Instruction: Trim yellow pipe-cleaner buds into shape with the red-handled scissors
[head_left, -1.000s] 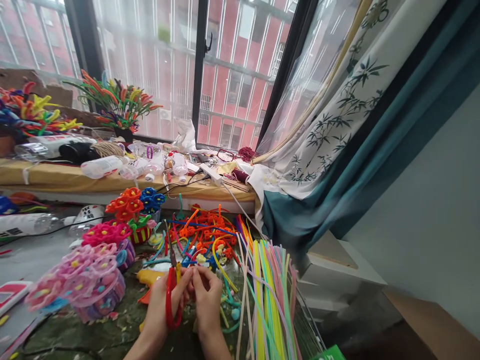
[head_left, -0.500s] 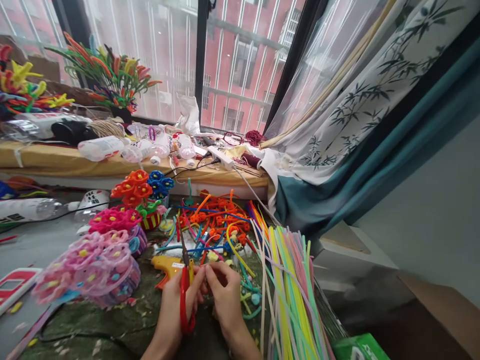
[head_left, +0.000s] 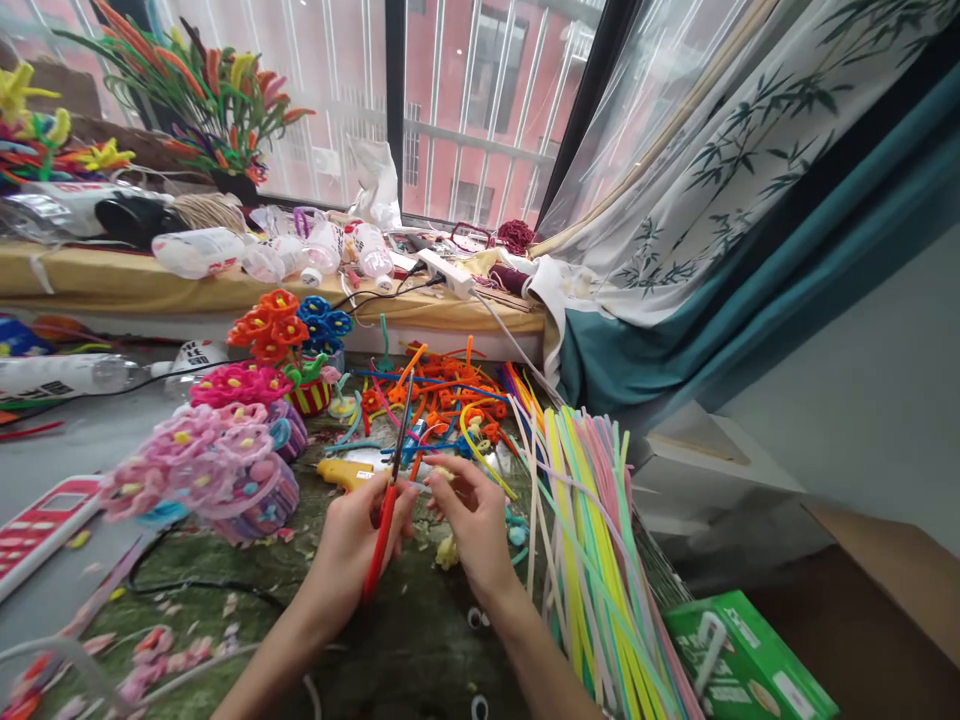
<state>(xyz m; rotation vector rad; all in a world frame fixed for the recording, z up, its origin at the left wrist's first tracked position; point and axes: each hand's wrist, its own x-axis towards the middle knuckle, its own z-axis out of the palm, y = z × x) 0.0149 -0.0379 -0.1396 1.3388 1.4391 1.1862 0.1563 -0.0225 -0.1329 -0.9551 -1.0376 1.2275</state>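
Observation:
A pair of scissors with red handles is held in my left hand, its dark blades pointing up and away. The left fingers are curled, their tips close to those of my right hand. The right thumb and fingers are pinched together; a tiny pale bit shows near the tips, too small to name. Just beyond my hands lies a yellow glue gun. A pale yellow fuzzy piece rests on the table below the right fingers.
A bundle of pastel pipe cleaners lies right of my hands. Orange pipe cleaner pieces are heaped behind. Pink fuzzy flowers stand left, near a black cable. A green box sits at lower right.
The view has tipped downward. My hands have moved slightly apart, and the scissors have swung from leaning left to leaning right.

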